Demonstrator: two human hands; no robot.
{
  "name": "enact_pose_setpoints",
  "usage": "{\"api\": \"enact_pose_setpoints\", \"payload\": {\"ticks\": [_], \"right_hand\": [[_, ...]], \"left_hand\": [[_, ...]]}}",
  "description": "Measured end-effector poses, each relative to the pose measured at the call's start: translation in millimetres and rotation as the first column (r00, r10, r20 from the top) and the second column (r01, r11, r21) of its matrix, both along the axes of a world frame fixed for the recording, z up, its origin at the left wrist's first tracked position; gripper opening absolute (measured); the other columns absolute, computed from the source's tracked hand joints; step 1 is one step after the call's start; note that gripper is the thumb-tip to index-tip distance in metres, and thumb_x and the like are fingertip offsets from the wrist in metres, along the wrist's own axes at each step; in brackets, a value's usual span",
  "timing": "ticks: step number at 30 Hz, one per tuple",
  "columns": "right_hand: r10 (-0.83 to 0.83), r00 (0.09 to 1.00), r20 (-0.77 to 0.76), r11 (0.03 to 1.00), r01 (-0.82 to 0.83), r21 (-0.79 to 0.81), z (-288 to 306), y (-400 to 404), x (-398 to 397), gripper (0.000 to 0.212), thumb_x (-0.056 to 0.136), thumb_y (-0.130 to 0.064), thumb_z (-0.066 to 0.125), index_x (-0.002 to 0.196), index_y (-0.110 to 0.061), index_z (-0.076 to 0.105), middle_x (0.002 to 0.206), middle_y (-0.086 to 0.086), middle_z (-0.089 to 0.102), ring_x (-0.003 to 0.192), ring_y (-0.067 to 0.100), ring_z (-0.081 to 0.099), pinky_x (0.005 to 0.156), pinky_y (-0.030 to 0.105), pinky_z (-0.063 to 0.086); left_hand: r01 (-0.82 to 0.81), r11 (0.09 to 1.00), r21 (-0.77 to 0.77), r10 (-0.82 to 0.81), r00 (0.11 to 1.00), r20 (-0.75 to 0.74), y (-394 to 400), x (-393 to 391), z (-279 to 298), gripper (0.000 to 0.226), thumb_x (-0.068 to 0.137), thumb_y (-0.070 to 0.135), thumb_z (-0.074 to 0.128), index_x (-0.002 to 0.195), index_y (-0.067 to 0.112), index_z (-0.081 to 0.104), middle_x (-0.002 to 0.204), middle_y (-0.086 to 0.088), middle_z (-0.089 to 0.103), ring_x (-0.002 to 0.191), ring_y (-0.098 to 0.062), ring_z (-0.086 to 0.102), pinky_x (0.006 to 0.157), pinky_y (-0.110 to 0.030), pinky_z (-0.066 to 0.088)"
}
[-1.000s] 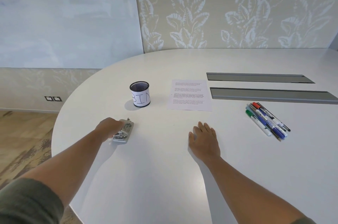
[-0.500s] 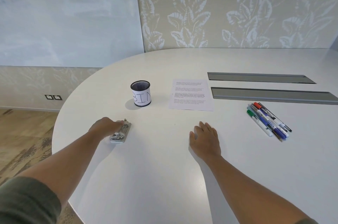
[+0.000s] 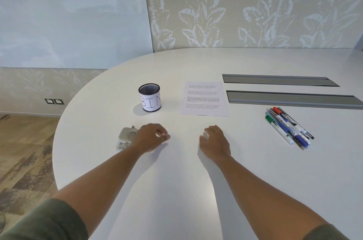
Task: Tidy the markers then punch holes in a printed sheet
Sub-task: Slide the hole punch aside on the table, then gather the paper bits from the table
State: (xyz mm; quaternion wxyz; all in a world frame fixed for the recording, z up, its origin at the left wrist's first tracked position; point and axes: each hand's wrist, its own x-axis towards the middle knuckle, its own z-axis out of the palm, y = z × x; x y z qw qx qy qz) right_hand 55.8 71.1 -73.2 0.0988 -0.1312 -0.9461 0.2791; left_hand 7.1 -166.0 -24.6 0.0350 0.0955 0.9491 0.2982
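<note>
A metal hole punch (image 3: 125,137) lies near the table's left edge. My left hand (image 3: 150,138) hovers just right of it, fingers loosely curled and holding nothing. My right hand (image 3: 215,142) is lifted slightly over the table's middle, fingers bent and apart, empty. A printed sheet (image 3: 204,99) lies flat beyond my hands. Left of the sheet stands a black mesh cup (image 3: 149,97) labelled "BIN". Several markers (image 3: 287,126) in red, green, blue and black lie bunched together at the right.
Two grey cable-tray lids (image 3: 292,98) are set into the white table (image 3: 176,181) behind the markers. The table's rounded edge curves away at the left above a wooden floor (image 3: 21,151). A patterned wall stands behind.
My left hand has let go of the hole punch and moved right of it. My right hand has lifted off the table and curled its fingers.
</note>
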Motion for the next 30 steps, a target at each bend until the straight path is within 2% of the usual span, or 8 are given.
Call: {"api": "enact_pose_setpoints", "payload": {"ticks": [2,4,6,9,12,20,24,30], "right_hand": [[0.003,1.000,-0.005,1.000,-0.003,-0.012,-0.1,-0.5,-3.2,0.041,0.095,-0.031,0.049,0.133,-0.017,0.056,0.143,-0.006,0.045,0.138,0.010,0.036,0.105,0.033,0.039],[0.005,1.000,-0.019,1.000,-0.006,-0.017,0.7,-1.3,-7.0,0.039,0.095,-0.031,0.050,0.131,-0.017,0.056,0.140,-0.006,0.047,0.134,0.010,0.040,0.104,0.032,0.039],[0.014,0.999,-0.029,1.000,-0.015,-0.013,1.4,-2.2,-10.9,0.038,0.095,-0.030,0.050,0.130,-0.017,0.057,0.139,-0.005,0.048,0.133,0.012,0.041,0.102,0.032,0.039],[0.012,0.999,-0.030,1.000,-0.012,-0.018,1.6,-2.1,-16.0,0.039,0.095,-0.031,0.051,0.131,-0.017,0.056,0.140,-0.005,0.048,0.132,0.012,0.042,0.102,0.032,0.039],[0.001,1.000,-0.023,0.999,-0.002,-0.038,0.0,-1.3,-18.5,0.039,0.094,-0.032,0.051,0.130,-0.018,0.056,0.140,-0.006,0.048,0.131,0.012,0.043,0.102,0.033,0.039],[-0.009,1.000,-0.025,0.999,0.008,-0.053,-2.4,-3.3,-21.7,0.039,0.094,-0.033,0.052,0.129,-0.019,0.058,0.140,-0.007,0.047,0.130,0.010,0.044,0.101,0.032,0.039],[-0.008,0.999,-0.041,0.998,0.006,-0.058,-2.4,-3.3,-21.8,0.039,0.093,-0.032,0.053,0.129,-0.018,0.058,0.140,-0.006,0.048,0.133,0.010,0.041,0.101,0.031,0.039],[-0.008,0.998,-0.059,0.999,0.006,-0.033,1.3,-3.4,-22.7,0.036,0.094,-0.030,0.053,0.127,-0.016,0.060,0.137,-0.005,0.051,0.131,0.014,0.041,0.101,0.033,0.041]], "left_hand": [[0.087,0.995,0.051,-0.091,0.993,0.074,14.0,6.9,-6.1,0.015,0.076,0.046,0.076,0.087,0.035,0.074,0.091,0.016,0.072,0.080,-0.001,0.065,0.073,-0.025,0.052],[0.122,0.991,0.051,-0.126,0.989,0.076,24.8,11.2,-12.1,0.019,0.073,0.048,0.078,0.088,0.037,0.073,0.095,0.015,0.071,0.079,0.000,0.063,0.073,-0.023,0.051],[0.108,0.993,0.043,-0.110,0.993,0.045,32.3,14.4,-16.2,0.029,0.067,0.054,0.080,0.089,0.037,0.072,0.094,0.016,0.068,0.084,0.002,0.063,0.075,-0.021,0.049],[0.058,0.997,0.048,-0.058,0.998,0.015,39.4,21.0,-17.5,0.045,0.054,0.065,0.081,0.088,0.036,0.071,0.090,0.019,0.064,0.083,0.007,0.060,0.067,-0.016,0.042],[0.015,0.998,0.062,-0.014,1.000,-0.009,44.3,27.6,-19.5,0.049,0.046,0.070,0.079,0.083,0.039,0.071,0.087,0.021,0.064,0.081,0.011,0.058,0.064,-0.014,0.039],[-0.022,0.996,0.085,0.023,1.000,-0.008,45.4,25.4,-23.9,0.028,0.063,0.058,0.079,0.082,0.038,0.076,0.086,0.020,0.068,0.083,0.005,0.062,0.071,-0.019,0.046],[-0.028,0.995,0.099,0.027,1.000,0.005,43.2,23.7,-24.5,0.015,0.070,0.051,0.075,0.079,0.040,0.076,0.085,0.021,0.070,0.081,0.003,0.062,0.063,-0.015,0.041],[0.002,0.997,0.082,-0.004,1.000,0.018,35.9,18.2,-24.7,0.014,0.086,0.041,0.067,0.089,0.036,0.079,0.085,0.019,0.072,0.081,-0.004,0.065,0.065,-0.019,0.042]]}}
